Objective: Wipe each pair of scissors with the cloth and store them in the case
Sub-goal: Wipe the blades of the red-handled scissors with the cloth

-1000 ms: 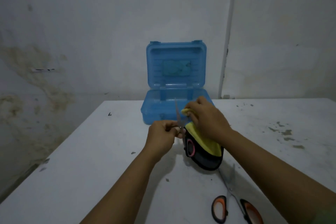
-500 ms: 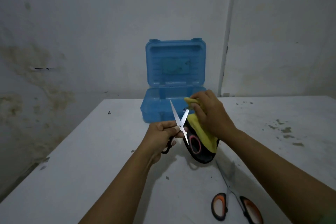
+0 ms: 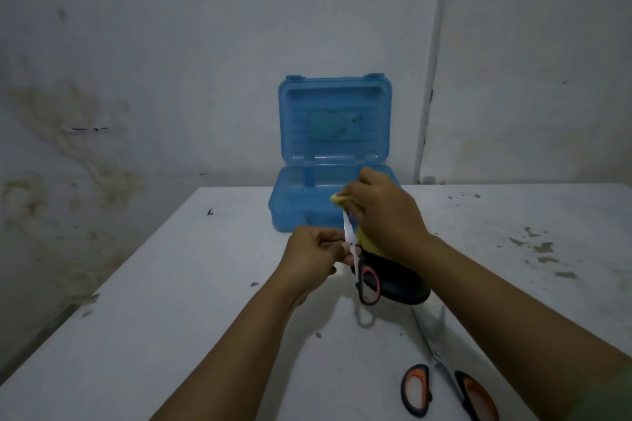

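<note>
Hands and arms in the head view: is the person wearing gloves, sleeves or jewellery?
No gloves: the left hand and right hand are bare, as are both forearms up to the frame's edge. No watch, ring or bracelet shows. A sliver of greenish fabric at the lower right corner may be a sleeve.

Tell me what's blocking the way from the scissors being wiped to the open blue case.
Nothing visible blocks it. The pink-handled scissors, held by the left hand, sit just in front of the blue case, whose lid stands open. Only the right hand with the yellow cloth hovers over the front rim.
</note>
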